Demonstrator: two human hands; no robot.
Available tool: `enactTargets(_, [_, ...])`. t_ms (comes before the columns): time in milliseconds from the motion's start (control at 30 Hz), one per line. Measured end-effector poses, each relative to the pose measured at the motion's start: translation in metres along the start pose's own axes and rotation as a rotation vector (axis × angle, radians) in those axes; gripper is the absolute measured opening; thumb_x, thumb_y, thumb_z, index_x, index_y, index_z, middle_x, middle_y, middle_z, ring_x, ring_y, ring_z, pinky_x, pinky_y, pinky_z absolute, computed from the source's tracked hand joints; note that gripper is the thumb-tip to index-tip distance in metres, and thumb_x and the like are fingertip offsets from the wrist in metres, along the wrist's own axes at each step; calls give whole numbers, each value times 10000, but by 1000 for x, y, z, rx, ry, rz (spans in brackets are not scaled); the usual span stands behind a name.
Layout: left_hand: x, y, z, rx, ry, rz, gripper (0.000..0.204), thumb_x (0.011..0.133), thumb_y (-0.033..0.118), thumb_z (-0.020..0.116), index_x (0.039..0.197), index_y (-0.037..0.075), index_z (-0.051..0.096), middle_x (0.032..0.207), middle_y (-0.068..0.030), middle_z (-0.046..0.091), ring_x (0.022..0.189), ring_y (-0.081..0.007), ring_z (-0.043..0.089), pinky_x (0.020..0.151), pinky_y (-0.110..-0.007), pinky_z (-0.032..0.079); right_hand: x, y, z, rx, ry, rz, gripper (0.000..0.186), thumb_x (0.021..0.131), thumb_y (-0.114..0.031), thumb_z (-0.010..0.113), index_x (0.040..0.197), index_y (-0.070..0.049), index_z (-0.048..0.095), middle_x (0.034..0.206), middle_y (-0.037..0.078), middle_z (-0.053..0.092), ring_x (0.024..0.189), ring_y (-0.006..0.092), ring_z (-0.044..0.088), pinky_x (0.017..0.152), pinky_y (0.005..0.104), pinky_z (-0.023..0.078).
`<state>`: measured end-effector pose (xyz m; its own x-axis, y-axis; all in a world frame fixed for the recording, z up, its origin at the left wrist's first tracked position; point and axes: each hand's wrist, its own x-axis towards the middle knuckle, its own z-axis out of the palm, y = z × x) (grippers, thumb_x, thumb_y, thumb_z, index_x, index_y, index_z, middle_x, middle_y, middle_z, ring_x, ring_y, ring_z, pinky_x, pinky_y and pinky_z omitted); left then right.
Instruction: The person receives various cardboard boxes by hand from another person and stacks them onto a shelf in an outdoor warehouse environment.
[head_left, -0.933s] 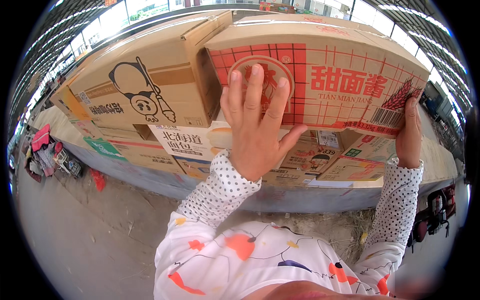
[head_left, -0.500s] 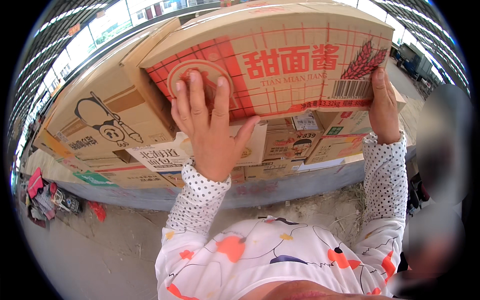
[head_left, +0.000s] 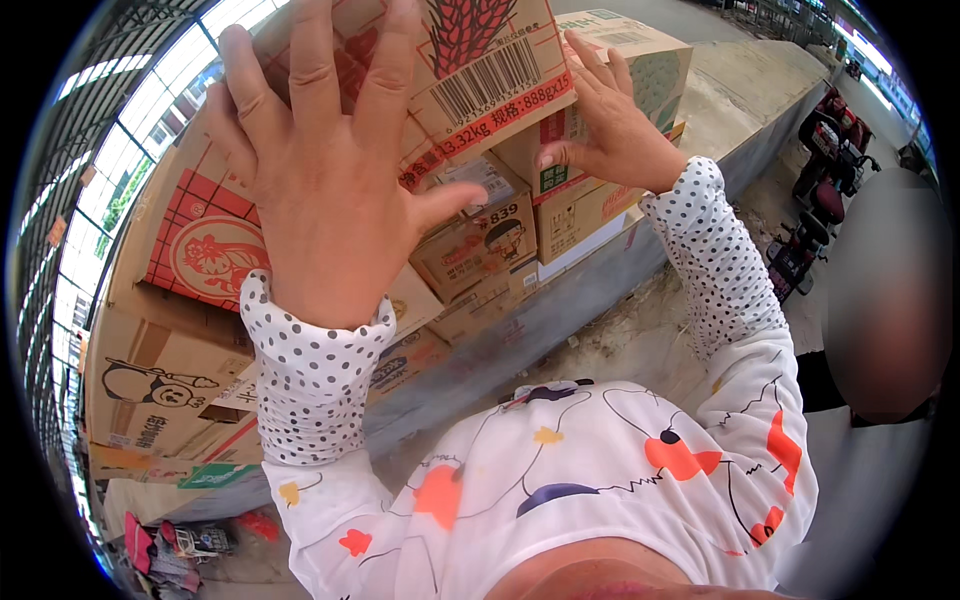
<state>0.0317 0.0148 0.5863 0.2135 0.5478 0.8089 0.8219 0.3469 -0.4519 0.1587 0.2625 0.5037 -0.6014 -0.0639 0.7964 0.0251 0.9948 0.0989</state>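
Left hand (head_left: pixel 335 190) is pressing flat, fingers splayed; right hand (head_left: pixel 615 130) is hovering loosely open at the side. Red-printed box (head_left: pixel 485 80) is already sitting atop the lower boxes (head_left: pixel 475 245), though hands aren't clearing it yet, imo.

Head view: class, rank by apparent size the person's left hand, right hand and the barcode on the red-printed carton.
1. Left hand, seemingly nearer the camera, so true size unsure
2. Right hand
3. Barcode on the red-printed carton
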Motion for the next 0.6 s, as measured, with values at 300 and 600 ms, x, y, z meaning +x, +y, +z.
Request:
enactTargets(300, [-7,-9,-1,186,-165,-38,1103,477,513,857,1444,311,365,1544,-56,215,1379,-371,216,1055,-589,211,1,10,28,-80,103,74,697,738,-326,761,1316,-104,440,1317,78,475,1314,273,358,1109,549,75])
enactTargets(600, [-8,-12,-1,175,-177,-25,1094,483,439,869,1446,297,371,1549,-67,204,1373,-396,207,1067,-571,207,-1,6,26,48,96,107,628,737,-173,754,1284,-148,446,1315,60,466,1295,259,383,1126,570,36])
